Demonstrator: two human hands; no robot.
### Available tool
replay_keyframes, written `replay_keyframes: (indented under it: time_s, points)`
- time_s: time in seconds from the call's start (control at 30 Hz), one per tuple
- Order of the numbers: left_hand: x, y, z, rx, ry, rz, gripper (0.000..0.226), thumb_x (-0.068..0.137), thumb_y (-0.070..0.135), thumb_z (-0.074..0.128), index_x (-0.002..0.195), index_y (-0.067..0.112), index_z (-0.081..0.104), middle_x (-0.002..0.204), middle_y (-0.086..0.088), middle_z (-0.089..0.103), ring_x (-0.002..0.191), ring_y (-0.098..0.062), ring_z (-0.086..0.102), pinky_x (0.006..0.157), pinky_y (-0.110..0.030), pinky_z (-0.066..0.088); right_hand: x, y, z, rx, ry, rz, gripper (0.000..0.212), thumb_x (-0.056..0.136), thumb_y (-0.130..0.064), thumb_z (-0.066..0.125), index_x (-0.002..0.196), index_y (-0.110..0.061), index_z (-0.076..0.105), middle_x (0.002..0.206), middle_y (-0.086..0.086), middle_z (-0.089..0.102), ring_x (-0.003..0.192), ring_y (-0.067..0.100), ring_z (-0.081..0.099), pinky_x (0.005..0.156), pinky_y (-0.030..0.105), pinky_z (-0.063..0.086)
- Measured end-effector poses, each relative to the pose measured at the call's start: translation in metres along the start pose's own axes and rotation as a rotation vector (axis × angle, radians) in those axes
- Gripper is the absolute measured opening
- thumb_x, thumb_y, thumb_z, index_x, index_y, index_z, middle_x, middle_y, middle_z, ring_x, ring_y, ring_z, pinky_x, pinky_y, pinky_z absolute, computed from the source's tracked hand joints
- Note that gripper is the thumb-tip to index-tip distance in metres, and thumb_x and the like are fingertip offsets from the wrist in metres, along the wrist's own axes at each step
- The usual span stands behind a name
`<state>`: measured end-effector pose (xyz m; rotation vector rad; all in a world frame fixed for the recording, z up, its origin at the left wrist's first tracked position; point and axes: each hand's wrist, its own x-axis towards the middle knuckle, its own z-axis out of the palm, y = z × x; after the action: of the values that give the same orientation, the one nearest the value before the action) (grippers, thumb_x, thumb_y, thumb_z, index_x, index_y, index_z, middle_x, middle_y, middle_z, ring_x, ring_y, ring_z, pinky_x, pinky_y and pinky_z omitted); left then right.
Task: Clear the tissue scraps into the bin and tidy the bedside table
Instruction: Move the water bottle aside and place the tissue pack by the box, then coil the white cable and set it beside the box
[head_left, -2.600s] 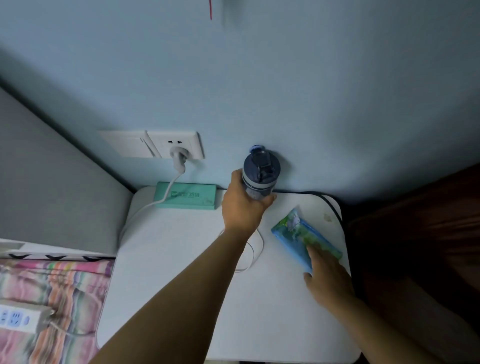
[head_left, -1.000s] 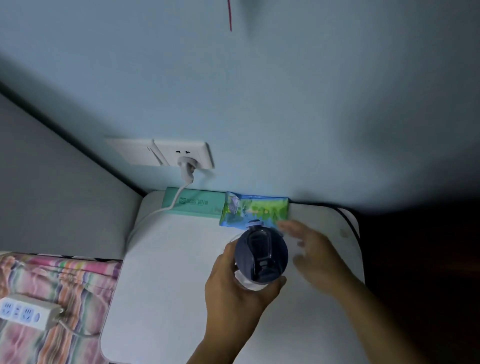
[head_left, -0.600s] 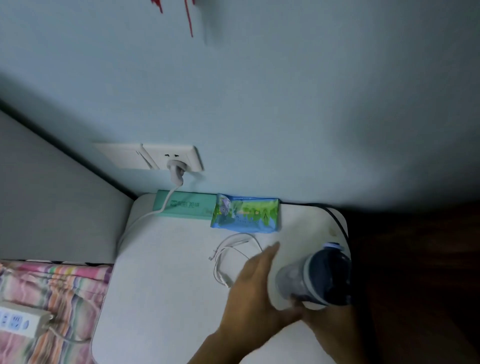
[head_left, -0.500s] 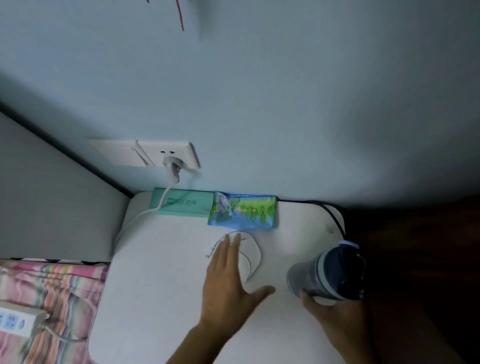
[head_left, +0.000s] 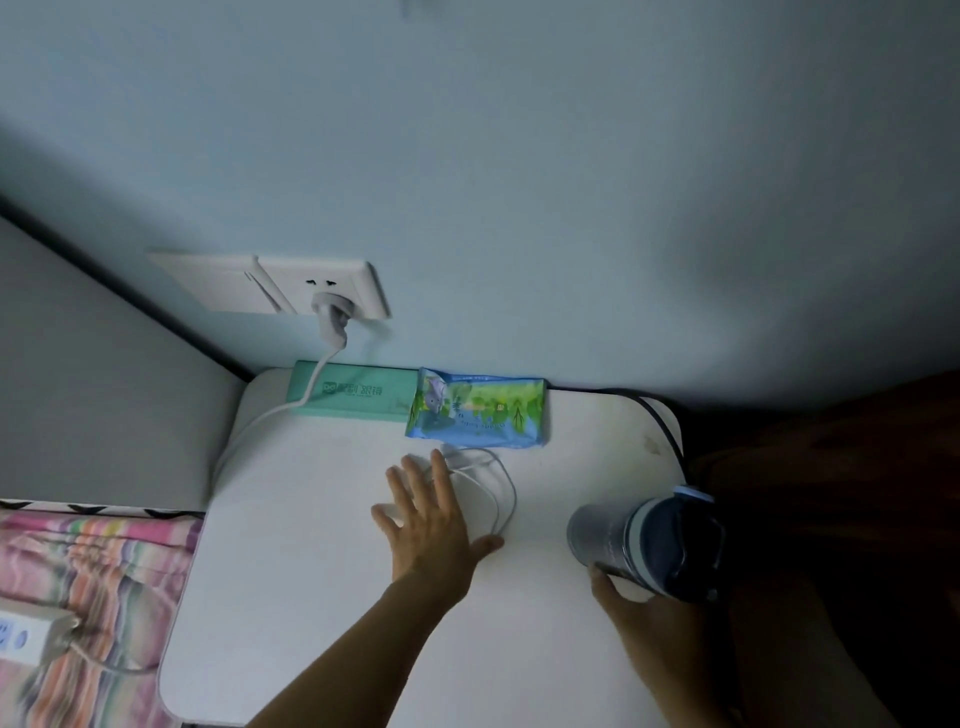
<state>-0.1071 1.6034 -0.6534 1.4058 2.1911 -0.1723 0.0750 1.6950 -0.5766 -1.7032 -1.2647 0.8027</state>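
Step in hand: the loose white cable (head_left: 485, 486) is judged to be the next item gathered; the bottle (head_left: 644, 545) is being set at the right edge of the bedside table (head_left: 291, 571).
Left hand (head_left: 428, 519): spread flat, fingers extended, nothing grasped; the fingertips lie over the left part of the cable loop.
Right hand (head_left: 641, 618): wrapped around the near, lower side of the bottle; a grasp is shown, its firmness cannot be judged.
Method, cable: the loop should be drawn together by curling the fingers from the outside inward, so that the strands are collected as one bundle and not dragged across the top.
Method, bottle: the base should be seated fully on the table before the fingers are let go, since it stands just beside the right edge.
Caution: the black cord (head_left: 670, 431) runs over the far right corner and should be kept free of the bottle.
Cable appearance: thin, white, loosely coiled, lying just near of the tissue pack (head_left: 478, 413).
Bottle appearance: dark blue lid with a flip cap, translucent grey body, seen tilted toward the right.
Tissue pack: blue-green printed wrapper, set against the wall at the far side, touching the teal box (head_left: 358, 396) on its left.
Tissue scraps: none are seen on the table.
Bin: not in view.
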Motion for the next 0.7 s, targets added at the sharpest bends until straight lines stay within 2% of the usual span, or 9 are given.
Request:
replay_keyframes:
  time_s: [0.03, 0.07, 0.1, 0.13, 0.2, 0.33, 0.5, 0.57, 0.7]
  points:
    - [0.002, 0.001, -0.001, 0.029, 0.006, -0.004, 0.12, 0.072, 0.075, 0.054, 0.148, 0.011, -0.013, 0.158, -0.025, -0.005, 0.145, -0.044, -0.003, 0.113, -0.06, 0.019, -0.076, 0.027, -0.003, -0.029, -0.037, 0.208, 0.075, 0.056, -0.009, 0.092, 0.122, 0.0, 0.058, 0.119, 0.007, 0.062, 0.113, 0.003, 0.049, 0.1, 0.01, 0.035]
    - [0.004, 0.002, -0.001, 0.048, 0.027, 0.0, 0.116, 0.071, 0.075, 0.056, 0.148, 0.01, -0.003, 0.157, -0.024, 0.005, 0.144, -0.043, 0.006, 0.112, -0.057, 0.024, -0.109, 0.081, -0.02, -0.133, -0.056, 0.296, 0.08, 0.058, -0.009, 0.092, 0.128, -0.002, 0.053, 0.125, 0.011, 0.061, 0.115, 0.014, 0.053, 0.101, 0.022, 0.041]
    - [0.005, 0.002, -0.001, 0.058, 0.06, 0.012, 0.113, 0.07, 0.075, 0.058, 0.147, 0.01, 0.006, 0.153, -0.021, 0.016, 0.139, -0.04, 0.018, 0.108, -0.052, 0.03, -0.109, 0.082, -0.029, -0.165, -0.069, 0.311, 0.087, 0.06, -0.004, 0.091, 0.133, -0.002, 0.045, 0.131, 0.015, 0.056, 0.115, 0.025, 0.056, 0.098, 0.028, 0.047]
    - [0.006, 0.002, -0.001, 0.062, 0.09, 0.025, 0.11, 0.068, 0.074, 0.06, 0.144, 0.01, 0.013, 0.146, -0.017, 0.026, 0.13, -0.034, 0.029, 0.103, -0.046, 0.035, -0.124, 0.087, -0.028, -0.152, 0.009, 0.354, 0.092, 0.06, 0.003, 0.089, 0.136, -0.004, 0.038, 0.135, 0.018, 0.051, 0.113, 0.033, 0.056, 0.092, 0.022, 0.05]
    - [0.007, 0.002, -0.002, 0.045, 0.111, 0.031, 0.102, 0.066, 0.072, 0.064, 0.137, 0.01, 0.025, 0.128, -0.009, 0.039, 0.112, -0.027, 0.04, 0.092, -0.038, 0.038, -0.141, 0.104, -0.027, -0.083, 0.016, 0.419, 0.097, 0.057, 0.02, 0.082, 0.138, -0.001, 0.033, 0.136, 0.024, 0.044, 0.108, 0.041, 0.055, 0.078, 0.001, 0.047]
    - [0.011, 0.008, -0.003, -0.03, 0.046, -0.009, 0.079, 0.067, 0.06, 0.073, 0.118, 0.013, 0.035, 0.111, -0.004, 0.051, 0.101, -0.024, 0.052, 0.085, -0.037, 0.037, -0.179, 0.088, -0.017, -0.134, -0.13, 0.431, 0.084, 0.059, 0.026, 0.073, 0.133, 0.002, 0.042, 0.118, 0.016, 0.052, 0.103, 0.034, 0.056, 0.071, -0.004, 0.043]
    - [0.011, -0.005, -0.009, -0.25, -0.068, 0.006, 0.046, 0.067, 0.032, 0.077, 0.1, 0.017, 0.049, 0.098, -0.002, 0.067, 0.088, -0.027, 0.063, 0.071, -0.033, 0.046, -0.175, 0.041, 0.012, -0.162, -0.35, 0.253, 0.062, 0.074, 0.0, 0.076, 0.122, -0.027, 0.047, 0.118, 0.002, 0.065, 0.104, 0.018, 0.064, 0.082, 0.021, 0.051]
    - [0.007, -0.018, -0.016, -0.35, -0.09, -0.002, 0.039, 0.058, 0.033, 0.075, 0.088, 0.021, 0.054, 0.083, 0.006, 0.064, 0.076, -0.021, 0.061, 0.062, -0.028, 0.048, -0.163, 0.021, 0.028, -0.222, -0.391, 0.197, 0.056, 0.084, -0.016, 0.07, 0.132, -0.026, 0.044, 0.134, -0.004, 0.057, 0.116, 0.014, 0.057, 0.095, 0.03, 0.05]
    - [-0.006, -0.042, -0.035, -0.4, -0.118, 0.109, 0.034, 0.046, 0.053, 0.057, 0.062, 0.026, 0.044, 0.057, 0.009, 0.052, 0.053, -0.008, 0.048, 0.047, -0.024, 0.034, -0.14, -0.007, 0.058, -0.279, -0.563, 0.037, 0.062, 0.095, -0.036, 0.048, 0.149, -0.039, 0.017, 0.154, -0.021, 0.025, 0.139, 0.003, 0.028, 0.109, 0.022, 0.028]
